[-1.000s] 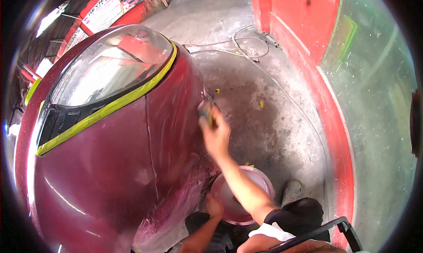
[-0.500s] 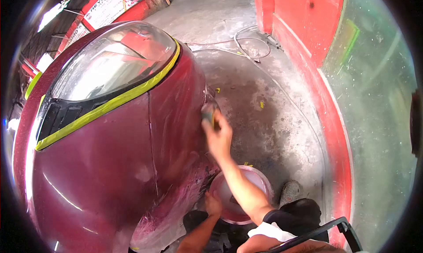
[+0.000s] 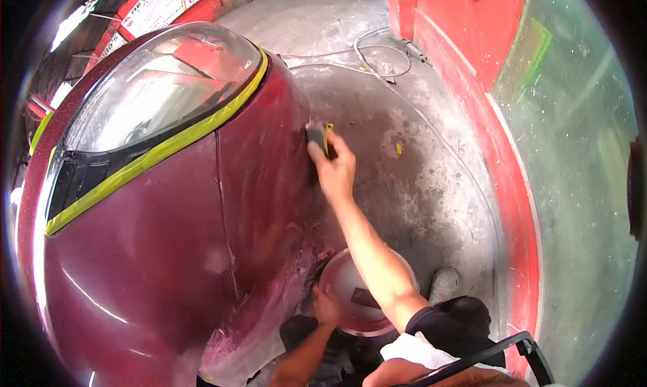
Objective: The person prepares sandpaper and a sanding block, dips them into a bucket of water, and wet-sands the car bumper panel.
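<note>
Block (image 3: pixel 315 139), dark with a yellowish edge, sits in the right hand (image 3: pixel 337 168), just above the frame's centre; thumb and fingers are partly closed around it, and its far face is at the edge of the maroon panel (image 3: pixel 155 252). Whether it presses there or hangs just off cannot be told. The left hand (image 3: pixel 326 305), low in the centre, is loosely curled beside the left rim of the pink bucket (image 3: pixel 326 272); whether it grips anything cannot be seen. A dark flat piece (image 3: pixel 364 297) lies in the bucket, under the right forearm.

The block could slip if its surface is wet, since only the fingers hold it, and a drop would land on the floor (image 3: pixel 431 205). Tilted, its corner could dig into the panel's curve or catch the seam (image 3: pixel 222 205). Strayed toward the upper left, it could scuff the clear cover (image 3: pixel 168 83) or lift the yellow-green tape (image 3: pixel 155 152) along its lower edge. A low elbow or a shifting shoe (image 3: pixel 445 284), near the bucket's right side, could knock the bucket.

Leftward, the panel bounds the right hand; rightward lies open floor as far as the red wall (image 3: pixel 458 23). The hose (image 3: pixel 431 127) bends across that floor at upper right, well apart from both hands. The left hand has less room, between panel and bucket.
</note>
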The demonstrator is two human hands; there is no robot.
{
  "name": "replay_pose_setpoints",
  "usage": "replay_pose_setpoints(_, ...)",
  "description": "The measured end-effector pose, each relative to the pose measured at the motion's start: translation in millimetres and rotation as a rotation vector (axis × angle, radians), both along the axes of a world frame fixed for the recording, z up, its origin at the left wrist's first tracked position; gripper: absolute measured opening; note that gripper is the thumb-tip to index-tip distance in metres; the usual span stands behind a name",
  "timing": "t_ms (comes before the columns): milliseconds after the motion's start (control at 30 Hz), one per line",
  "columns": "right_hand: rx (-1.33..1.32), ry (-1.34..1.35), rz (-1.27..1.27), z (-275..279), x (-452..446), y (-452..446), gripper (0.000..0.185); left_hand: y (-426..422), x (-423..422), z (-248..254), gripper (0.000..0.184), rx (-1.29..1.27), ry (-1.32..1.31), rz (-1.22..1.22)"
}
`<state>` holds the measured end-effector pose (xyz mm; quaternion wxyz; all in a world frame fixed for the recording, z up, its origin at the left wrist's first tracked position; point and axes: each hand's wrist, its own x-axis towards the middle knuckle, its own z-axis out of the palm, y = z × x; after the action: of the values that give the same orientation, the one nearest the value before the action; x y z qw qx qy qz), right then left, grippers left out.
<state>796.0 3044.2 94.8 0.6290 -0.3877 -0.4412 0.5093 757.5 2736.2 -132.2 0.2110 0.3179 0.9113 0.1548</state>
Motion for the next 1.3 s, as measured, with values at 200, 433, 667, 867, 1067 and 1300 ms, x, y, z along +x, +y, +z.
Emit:
replay_pose_setpoints(200,0.182,-0.049,-0.1,-35,-22,-64,0.041,-9,-11,-47,0.046,0.164,0.215,-0.102)
replay_pose_setpoints(433,0.099,0.119,-0.004,-8,-7,-33,0.042,8,-1,4,0.047,0.076,0.136,-0.069)
replay_pose_setpoints(667,-0.016,0.042,0.016,9,-2,-1,0.04,2,4,-1,0.051,0.02,0.162,-0.022)
replay_pose_setpoints(867,0.228,-0.05,-0.178,-30,-21,-65,0.042,1,-3,-5,0.051,-0.049,0.095,-0.044)
replay_pose_setpoints(1067,0.02,0.013,-0.049,-12,-6,-27,0.042,4,-2,-8,0.05,0.027,0.155,-0.045)
replay_pose_setpoints(1300,-0.058,0.118,-0.003,-3,-2,-3,0.046,0,1,1,0.05,0.0,0.11,-0.03)
